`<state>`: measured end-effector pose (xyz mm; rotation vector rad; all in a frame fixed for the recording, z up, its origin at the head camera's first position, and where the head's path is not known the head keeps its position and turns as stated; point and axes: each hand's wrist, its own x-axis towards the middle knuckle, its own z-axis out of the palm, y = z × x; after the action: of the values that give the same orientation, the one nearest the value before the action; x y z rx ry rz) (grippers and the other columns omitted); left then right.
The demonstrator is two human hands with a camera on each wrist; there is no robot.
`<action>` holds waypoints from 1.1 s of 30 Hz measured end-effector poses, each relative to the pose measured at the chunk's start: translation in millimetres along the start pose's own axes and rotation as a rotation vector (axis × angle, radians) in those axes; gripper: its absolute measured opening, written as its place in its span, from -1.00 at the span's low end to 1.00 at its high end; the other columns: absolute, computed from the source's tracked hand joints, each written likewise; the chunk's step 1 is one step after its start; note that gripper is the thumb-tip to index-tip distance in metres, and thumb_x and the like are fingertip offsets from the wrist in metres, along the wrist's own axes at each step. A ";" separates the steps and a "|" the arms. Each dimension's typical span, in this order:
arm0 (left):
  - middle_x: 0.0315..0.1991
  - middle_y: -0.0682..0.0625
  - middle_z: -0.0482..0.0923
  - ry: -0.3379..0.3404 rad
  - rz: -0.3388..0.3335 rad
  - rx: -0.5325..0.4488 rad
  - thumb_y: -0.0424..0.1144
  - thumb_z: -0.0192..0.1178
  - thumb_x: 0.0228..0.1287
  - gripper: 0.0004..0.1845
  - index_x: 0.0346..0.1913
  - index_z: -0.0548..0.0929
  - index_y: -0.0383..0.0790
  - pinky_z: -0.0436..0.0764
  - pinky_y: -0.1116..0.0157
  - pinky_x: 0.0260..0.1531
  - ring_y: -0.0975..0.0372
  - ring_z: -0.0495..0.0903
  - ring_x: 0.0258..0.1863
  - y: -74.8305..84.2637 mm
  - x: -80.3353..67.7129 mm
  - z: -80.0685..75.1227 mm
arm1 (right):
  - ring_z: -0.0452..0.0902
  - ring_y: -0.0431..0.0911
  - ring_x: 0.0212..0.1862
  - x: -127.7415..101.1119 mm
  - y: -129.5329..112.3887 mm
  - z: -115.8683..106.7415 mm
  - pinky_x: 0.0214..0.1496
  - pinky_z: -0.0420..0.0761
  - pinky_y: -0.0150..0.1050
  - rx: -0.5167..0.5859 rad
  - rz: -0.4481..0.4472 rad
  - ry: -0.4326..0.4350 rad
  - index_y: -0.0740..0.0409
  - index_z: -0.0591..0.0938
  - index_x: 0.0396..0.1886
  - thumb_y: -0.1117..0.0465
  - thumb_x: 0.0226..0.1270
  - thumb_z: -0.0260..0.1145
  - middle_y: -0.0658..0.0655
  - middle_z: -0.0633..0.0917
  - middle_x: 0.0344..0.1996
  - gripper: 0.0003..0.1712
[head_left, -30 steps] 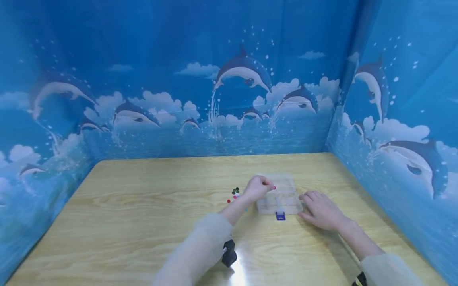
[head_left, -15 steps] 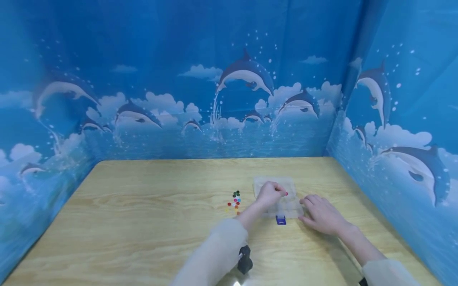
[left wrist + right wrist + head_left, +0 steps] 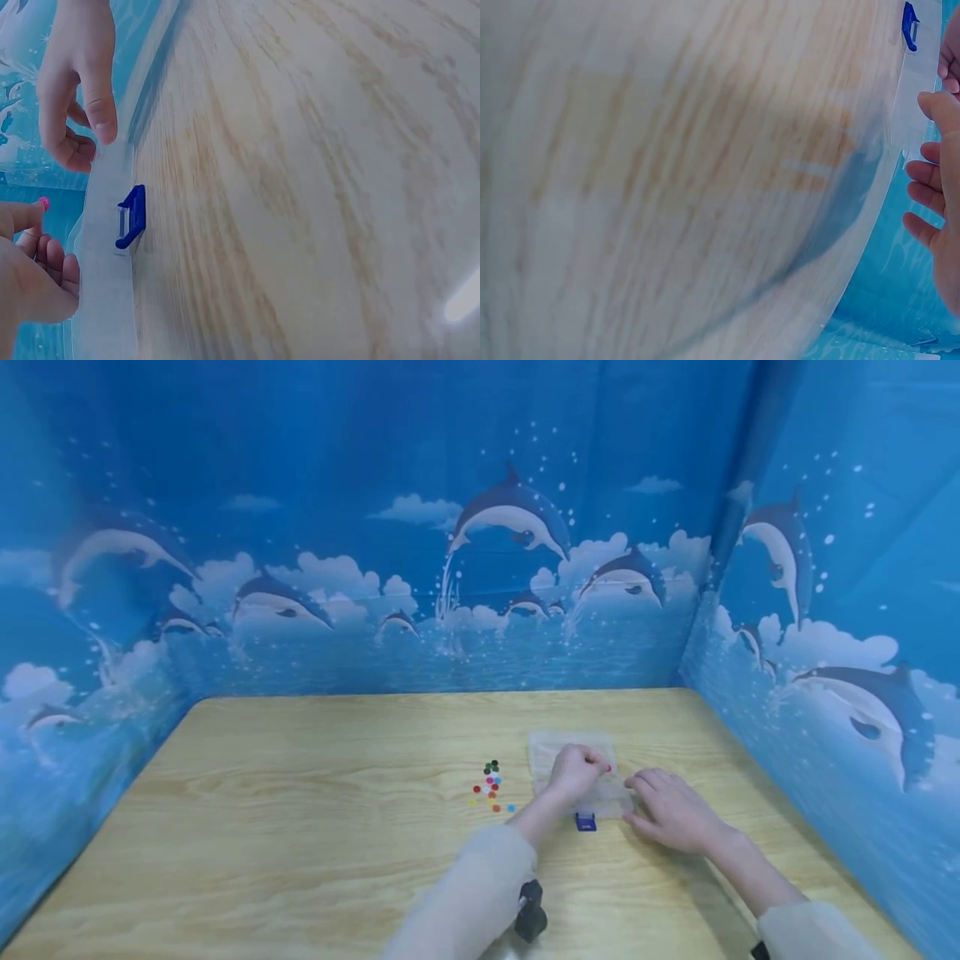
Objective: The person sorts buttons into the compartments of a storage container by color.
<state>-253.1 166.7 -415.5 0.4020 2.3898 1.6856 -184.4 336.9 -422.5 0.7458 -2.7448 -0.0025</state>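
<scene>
Your left hand (image 3: pixel 573 770) pinched the pink piece (image 3: pixel 608 768) above the box (image 3: pixel 543 748), so finely probably because it was tiny. Your right hand (image 3: pixel 674 811), fingers loose, was at the box's right edge, perhaps for steadying it. Other pieces (image 3: pixel 490 781) lay left.

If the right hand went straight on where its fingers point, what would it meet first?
The right hand would likely meet the clear box first, at its right side; whether they touch now is unclear.

Right of the frame's centre, the left hand (image 3: pixel 574 773) is carrying a pink piece (image 3: pixel 608 768) farther right. Below centre, its forearm (image 3: pixel 536 821) is uncovering an orange piece (image 3: pixel 497 808).
</scene>
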 end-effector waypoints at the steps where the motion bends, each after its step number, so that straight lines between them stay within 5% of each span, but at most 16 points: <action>1: -0.50 0.12 0.56 0.007 -0.014 -0.007 -0.37 0.25 0.09 -0.94 -0.49 0.67 -0.21 0.43 0.44 -0.48 0.34 0.42 -0.54 0.2 0.3 0.9 | 0.45 0.11 -0.06 0.4 0.2 0.2 -0.08 0.48 0.03 -0.001 -0.002 0.003 0.33 0.52 -0.08 0.02 0.10 0.35 0.24 0.56 -0.13 -0.47; 25: -0.51 0.14 0.60 0.097 -0.070 0.222 -0.38 0.24 -0.05 -0.86 -0.59 0.66 -0.05 0.42 0.42 -0.42 0.34 0.47 -0.51 4.9 -2.7 16.0 | 0.46 0.11 -0.06 2.7 0.8 -2.6 -0.07 0.49 0.03 0.000 -0.008 -0.015 0.33 0.53 -0.09 0.05 0.09 0.35 0.23 0.56 -0.15 -0.50; 33: -0.54 0.13 0.57 0.049 -0.081 0.082 -0.44 0.23 0.03 -0.88 -0.52 0.66 -0.16 0.49 0.42 -0.45 0.32 0.50 -0.54 3.6 -3.1 11.3 | 0.46 0.10 -0.07 0.3 0.8 -2.4 -0.08 0.50 0.03 0.000 0.006 -0.030 0.33 0.53 -0.07 0.05 0.11 0.35 0.21 0.56 -0.15 -0.50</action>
<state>-246.4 176.9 -415.9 0.2759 2.4811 1.5845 -184.3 337.6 -420.1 0.7429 -2.7759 -0.0125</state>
